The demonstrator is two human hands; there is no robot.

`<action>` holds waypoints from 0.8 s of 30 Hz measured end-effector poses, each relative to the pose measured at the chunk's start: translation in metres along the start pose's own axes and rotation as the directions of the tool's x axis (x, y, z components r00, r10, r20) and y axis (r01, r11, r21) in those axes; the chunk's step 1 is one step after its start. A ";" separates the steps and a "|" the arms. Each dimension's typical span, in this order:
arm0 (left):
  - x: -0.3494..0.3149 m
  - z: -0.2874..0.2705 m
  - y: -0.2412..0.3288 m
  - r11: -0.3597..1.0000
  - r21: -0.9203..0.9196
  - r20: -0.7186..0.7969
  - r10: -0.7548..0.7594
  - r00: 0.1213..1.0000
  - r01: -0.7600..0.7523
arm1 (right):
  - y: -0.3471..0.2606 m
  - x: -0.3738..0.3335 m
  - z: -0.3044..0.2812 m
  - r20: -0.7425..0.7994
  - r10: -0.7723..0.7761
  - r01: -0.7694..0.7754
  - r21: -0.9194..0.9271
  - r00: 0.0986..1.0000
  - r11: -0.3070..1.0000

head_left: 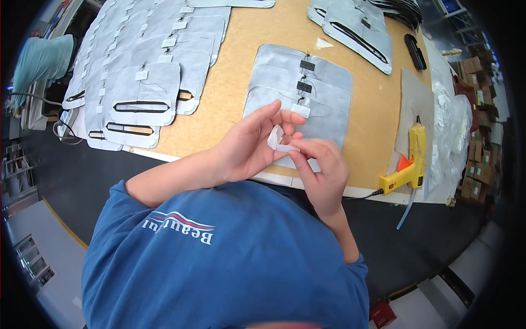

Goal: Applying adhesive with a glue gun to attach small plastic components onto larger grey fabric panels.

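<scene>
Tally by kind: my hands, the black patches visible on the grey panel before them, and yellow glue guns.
Left hand and right hand: 2
Upper black patch and lower black patch on the grey panel: 2
Yellow glue gun: 1
Total: 5

The grey panel looks like matt, felted cloth, slightly creased. The white strip looks papery and smooth. The worktop resembles smooth, matt wood or board. The yellow glue gun is hard, smooth plastic; the clear bag, crinkled glossy plastic. The blue shirt is soft matt cloth.
</scene>
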State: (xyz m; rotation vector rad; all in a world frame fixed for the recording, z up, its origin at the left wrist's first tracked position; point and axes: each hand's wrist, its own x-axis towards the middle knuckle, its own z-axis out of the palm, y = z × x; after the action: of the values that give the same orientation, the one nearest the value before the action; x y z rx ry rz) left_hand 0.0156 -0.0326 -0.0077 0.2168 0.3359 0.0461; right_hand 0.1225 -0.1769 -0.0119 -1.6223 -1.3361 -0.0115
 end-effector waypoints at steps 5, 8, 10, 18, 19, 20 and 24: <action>-0.009 0.005 -0.015 0.965 0.256 -0.106 -0.029 0.994 0.055 | -0.001 -0.007 -0.006 0.117 0.435 -0.450 0.285 0.893 0.846; -0.009 0.005 -0.021 0.940 0.324 -0.087 -0.078 0.993 0.103 | 0.001 -0.009 -0.007 0.029 0.360 -0.361 0.091 0.933 0.928; -0.010 0.008 -0.020 0.940 0.317 -0.084 -0.104 0.991 0.125 | 0.001 -0.008 -0.012 0.019 0.356 -0.356 0.076 0.934 0.931; -0.014 0.004 -0.008 0.929 0.323 -0.148 -0.139 0.979 0.181 | 0.051 -0.035 -0.095 -0.468 0.396 -0.580 -0.363 0.790 0.729; -0.015 0.001 -0.005 0.926 0.328 -0.131 -0.151 0.980 0.187 | 0.060 -0.043 -0.110 -0.480 0.391 -0.588 -0.379 0.785 0.715; -0.013 0.000 -0.005 0.924 0.332 -0.115 -0.161 0.980 0.190 | 0.069 -0.053 -0.127 -0.543 0.379 -0.660 -0.570 0.749 0.489; -0.002 0.007 -0.003 0.936 0.288 -0.116 -0.174 0.978 0.201 | 0.078 -0.059 -0.156 -0.693 0.536 -0.831 -0.555 0.482 0.029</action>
State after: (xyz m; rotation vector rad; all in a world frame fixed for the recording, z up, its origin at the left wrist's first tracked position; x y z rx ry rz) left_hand 0.0160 -0.0374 -0.0013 0.4827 0.4514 -0.1861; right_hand 0.2417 -0.3174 -0.0170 -2.9158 0.0439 -0.4005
